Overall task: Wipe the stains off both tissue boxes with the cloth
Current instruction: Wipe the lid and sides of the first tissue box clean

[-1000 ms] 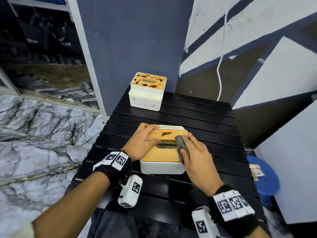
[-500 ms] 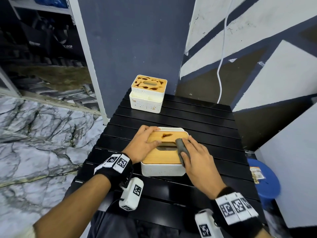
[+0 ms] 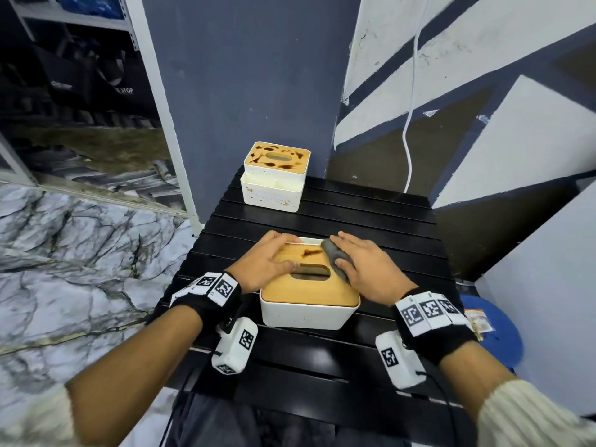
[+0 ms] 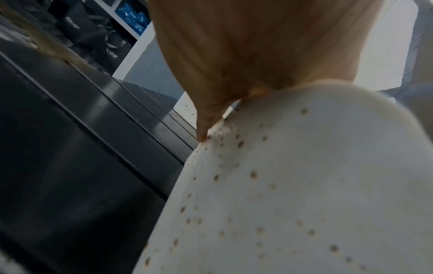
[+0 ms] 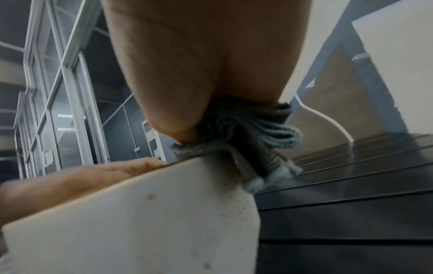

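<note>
left hand: lies flat on the left part of the near tissue box's wooden lid, fingers straight and spread, thumb by the slot; holds nothing.
near tissue box: white body, wooden lid, mid-table; one brown stain at the lid's far edge; small brown specks on the white side in the left wrist view.
far tissue box: white, wooden lid thick with dark stains, at the table's far left edge against the grey wall; well apart from the hands.
cloth: grey, bunched, on the near box's right edge, just right of the stain.
right hand: presses down on the cloth, fingers extended over it, thumb against its side.
</note>
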### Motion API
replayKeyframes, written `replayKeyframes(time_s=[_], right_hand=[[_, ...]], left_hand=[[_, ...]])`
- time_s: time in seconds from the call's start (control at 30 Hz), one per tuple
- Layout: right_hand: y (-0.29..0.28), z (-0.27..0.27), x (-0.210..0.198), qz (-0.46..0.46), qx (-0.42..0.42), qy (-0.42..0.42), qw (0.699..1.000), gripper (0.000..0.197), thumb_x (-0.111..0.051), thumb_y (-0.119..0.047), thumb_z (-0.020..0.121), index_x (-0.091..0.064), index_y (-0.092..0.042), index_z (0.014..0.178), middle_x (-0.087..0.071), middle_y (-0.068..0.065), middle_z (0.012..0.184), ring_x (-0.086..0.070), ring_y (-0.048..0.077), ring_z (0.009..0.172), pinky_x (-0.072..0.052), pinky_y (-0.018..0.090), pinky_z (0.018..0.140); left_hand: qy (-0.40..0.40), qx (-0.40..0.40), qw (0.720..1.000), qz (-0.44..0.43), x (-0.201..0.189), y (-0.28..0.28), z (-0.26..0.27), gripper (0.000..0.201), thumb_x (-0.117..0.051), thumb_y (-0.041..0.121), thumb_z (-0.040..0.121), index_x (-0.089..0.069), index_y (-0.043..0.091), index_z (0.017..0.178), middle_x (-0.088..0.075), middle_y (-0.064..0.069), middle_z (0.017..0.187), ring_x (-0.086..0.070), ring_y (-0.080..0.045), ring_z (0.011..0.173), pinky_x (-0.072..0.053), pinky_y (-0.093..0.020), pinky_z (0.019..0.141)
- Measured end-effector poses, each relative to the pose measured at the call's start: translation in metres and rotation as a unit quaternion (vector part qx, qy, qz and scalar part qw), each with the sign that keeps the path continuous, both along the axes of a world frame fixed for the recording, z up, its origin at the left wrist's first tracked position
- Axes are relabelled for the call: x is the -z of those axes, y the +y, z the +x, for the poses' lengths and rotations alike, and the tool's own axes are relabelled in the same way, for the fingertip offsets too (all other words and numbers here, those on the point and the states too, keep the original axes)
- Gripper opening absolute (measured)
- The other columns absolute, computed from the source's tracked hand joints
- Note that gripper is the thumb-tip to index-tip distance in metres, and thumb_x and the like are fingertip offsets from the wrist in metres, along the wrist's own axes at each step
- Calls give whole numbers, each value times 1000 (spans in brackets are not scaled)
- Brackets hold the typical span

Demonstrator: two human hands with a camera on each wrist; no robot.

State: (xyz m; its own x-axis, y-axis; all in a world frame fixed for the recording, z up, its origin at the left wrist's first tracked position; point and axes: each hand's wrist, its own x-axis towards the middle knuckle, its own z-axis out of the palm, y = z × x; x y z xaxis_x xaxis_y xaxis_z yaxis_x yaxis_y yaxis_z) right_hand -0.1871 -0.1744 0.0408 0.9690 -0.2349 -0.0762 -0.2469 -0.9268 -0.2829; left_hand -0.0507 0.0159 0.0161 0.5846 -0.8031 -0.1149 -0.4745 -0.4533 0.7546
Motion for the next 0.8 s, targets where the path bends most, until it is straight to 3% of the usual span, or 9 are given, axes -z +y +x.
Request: replayKeyframes(time_s=[0.1,0.2,0.33,0.47,0.57,0.63,0.73,0.8], right_hand=[[-3,-7,2,6,-21,-6,1000,52,-41,-33,99,-25,-30,148,-23,-8,157,-29,21,138,-31,45,111],[12,-18,11,-15,31,-47,998,49,-39,-34,100,-29,-27,147,-27,-6,155,-36,22,133,-37,42,106],[43,-27,17,-58,149,-81,984,47,-35,-35,101,-32,-22,146,-31,1,153,-43,25,127,-43,41,97],[65,-27,19,-54,215,-82,972,47,-35,-35,100,-33,-20,144,-33,4,152,-46,28,124,-44,42,93],[74,-31,16,-51,201,-75,975,47,-35,-35,100,-33,-21,144,-32,5,152,-46,29,123,-44,43,94],[75,-39,14,-51,173,-61,982,47,-32,-36,101,-29,-24,146,-27,1,155,-41,26,128,-42,42,98],[72,-51,8,-44,111,-50,992,47,-31,-35,101,-24,-30,148,-21,-8,157,-32,19,134,-39,40,101],[69,-58,4,-26,75,-39,996,48,-32,-35,101,-24,-33,148,-17,-14,157,-24,14,138,-36,38,102]], left_hand=[[-7,10,1000,16,-9,-1,7,54,-66,31,95,-44,31,145,-42,1,133,-45,-16,126,-37,-33,109],[-27,-31,999,7,-19,-1,6,80,-73,35,89,-27,36,155,-35,1,148,-39,-18,138,-30,-37,119],[-47,-120,991,-23,-24,13,-19,82,-68,35,92,-20,31,159,-25,3,159,-35,-21,144,-30,-40,119],[23,-220,974,-53,-14,24,-58,76,-62,38,97,-22,23,159,-27,-2,160,-37,-21,143,-30,-34,113],[77,-259,960,-77,-5,13,-70,80,-59,40,98,-15,17,160,-16,-2,162,-37,-22,142,-30,-27,107],[92,-289,949,-89,0,3,-65,83,-60,42,97,-12,15,159,-12,-2,162,-36,-24,143,-31,-33,113],[82,-298,948,-80,6,-6,-50,80,-64,41,95,-20,15,156,-20,-5,156,-40,-28,138,-35,-40,115],[71,-268,958,-70,5,-9,-40,70,-65,36,95,-30,16,152,-26,-4,149,-44,-25,133,-37,-33,109]])
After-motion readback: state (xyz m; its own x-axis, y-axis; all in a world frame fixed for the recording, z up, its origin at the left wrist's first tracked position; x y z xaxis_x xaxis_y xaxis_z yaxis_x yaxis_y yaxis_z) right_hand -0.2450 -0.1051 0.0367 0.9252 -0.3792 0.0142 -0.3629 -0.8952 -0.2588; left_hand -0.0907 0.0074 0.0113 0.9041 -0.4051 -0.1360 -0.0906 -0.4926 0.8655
